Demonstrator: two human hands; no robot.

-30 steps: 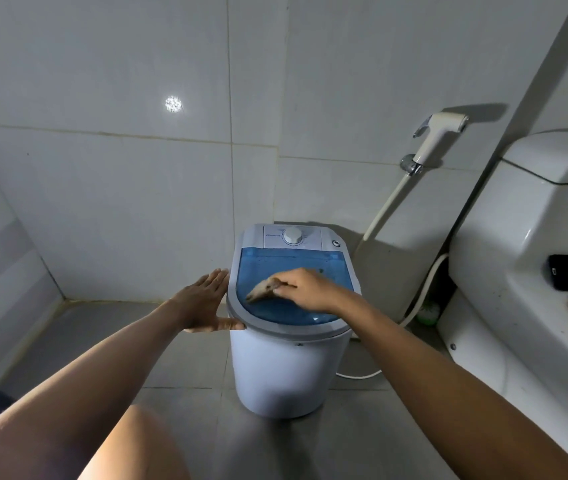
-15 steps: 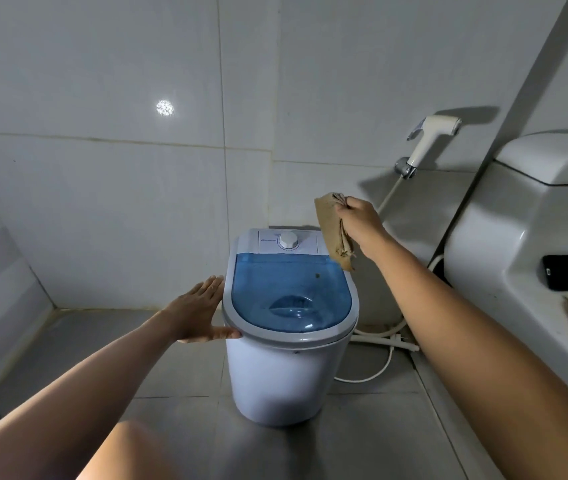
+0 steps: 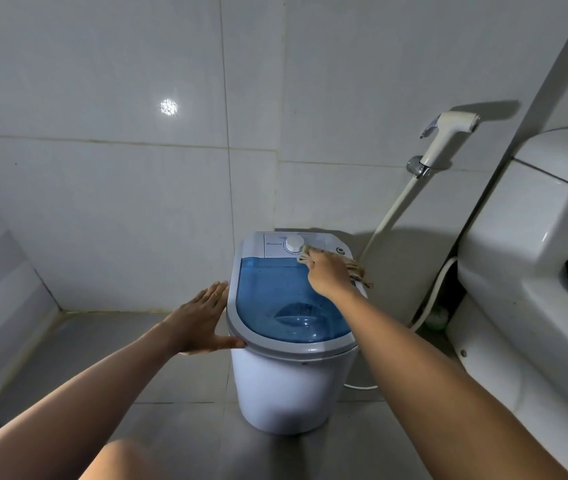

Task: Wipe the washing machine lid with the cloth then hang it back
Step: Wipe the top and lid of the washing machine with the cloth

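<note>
two hands at washing machine [image 3: 289, 386]. right hand [image 3: 327, 276] clenched on tan cloth [image 3: 354, 268], pressing it at rear right of blue lid [image 3: 275, 296], just beside dial [image 3: 294, 243]. left hand [image 3: 197, 320] flat, fingers extended, against machine's left rim.

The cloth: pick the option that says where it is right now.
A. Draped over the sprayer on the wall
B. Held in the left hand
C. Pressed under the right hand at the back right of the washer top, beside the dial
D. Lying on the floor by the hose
C: the cloth lies under the right hand on the washing machine lid, next to the dial.
</note>
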